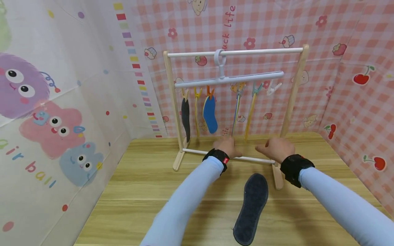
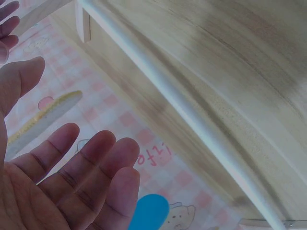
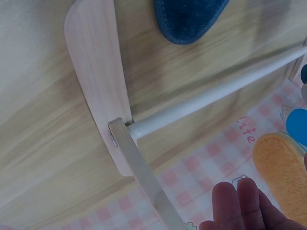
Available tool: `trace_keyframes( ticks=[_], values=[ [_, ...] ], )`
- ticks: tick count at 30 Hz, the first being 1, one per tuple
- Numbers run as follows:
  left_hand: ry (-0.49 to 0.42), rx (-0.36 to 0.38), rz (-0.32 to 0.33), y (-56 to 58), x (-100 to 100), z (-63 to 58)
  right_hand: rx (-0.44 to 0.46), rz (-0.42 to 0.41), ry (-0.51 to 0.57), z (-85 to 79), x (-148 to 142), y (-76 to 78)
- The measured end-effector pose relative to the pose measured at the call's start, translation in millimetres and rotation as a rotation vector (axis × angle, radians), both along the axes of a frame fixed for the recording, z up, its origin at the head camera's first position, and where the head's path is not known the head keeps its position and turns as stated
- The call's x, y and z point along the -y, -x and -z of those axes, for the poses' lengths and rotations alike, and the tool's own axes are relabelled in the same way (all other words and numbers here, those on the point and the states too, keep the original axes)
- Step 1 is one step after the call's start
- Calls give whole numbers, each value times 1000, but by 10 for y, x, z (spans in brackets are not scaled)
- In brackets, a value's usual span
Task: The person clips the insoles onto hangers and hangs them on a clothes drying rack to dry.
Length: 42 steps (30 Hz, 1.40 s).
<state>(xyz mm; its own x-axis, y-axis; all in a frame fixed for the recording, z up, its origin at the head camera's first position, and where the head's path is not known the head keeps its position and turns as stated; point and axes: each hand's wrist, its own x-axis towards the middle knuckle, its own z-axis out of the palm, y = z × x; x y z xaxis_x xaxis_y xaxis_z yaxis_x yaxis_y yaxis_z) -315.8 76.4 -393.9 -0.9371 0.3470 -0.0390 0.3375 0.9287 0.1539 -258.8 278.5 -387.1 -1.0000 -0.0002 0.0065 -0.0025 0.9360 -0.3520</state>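
Observation:
A dark grey insole (image 1: 250, 209) lies on the wooden table below my two hands. My left hand (image 1: 226, 147) is over the rack's lower bar, its fingers loosely spread and holding nothing in the left wrist view. Just above it hangs an insole (image 1: 236, 111) seen edge-on. To the right, my right hand (image 1: 277, 149) is near the rack's right leg, fingers extended and holding nothing. A yellow-orange insole (image 3: 278, 170) hangs close by those fingers in the right wrist view. Further left hang a blue insole (image 1: 210, 114) and a dark insole (image 1: 185, 119).
A wooden rack (image 1: 292, 92) with white bars stands at the back of the table (image 1: 138, 201). From its top bar hangs a pale hanger (image 1: 229, 80) with several coloured clips. A white clip (image 1: 273, 88) at the right has no insole. Patterned cloths (image 1: 271, 20) enclose the table.

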Motion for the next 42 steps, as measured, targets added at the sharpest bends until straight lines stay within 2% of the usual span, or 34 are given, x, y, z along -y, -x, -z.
trace_keyframes(
  ticks=[7,18,25,33,42],
  values=[
    [-8,26,-1,-16,-27,89,-4,-8,-22,89,4,-38],
    [46,54,20,-131,-62,203,34,-32,-28,228,-20,-58],
    [46,57,54,-133,-123,355,26,-33,-42,328,-34,-71],
    [50,62,46,-293,-151,340,71,-24,-37,401,-7,-87],
    [74,77,42,-322,-247,524,46,-41,-36,455,-36,-110]
  ],
)
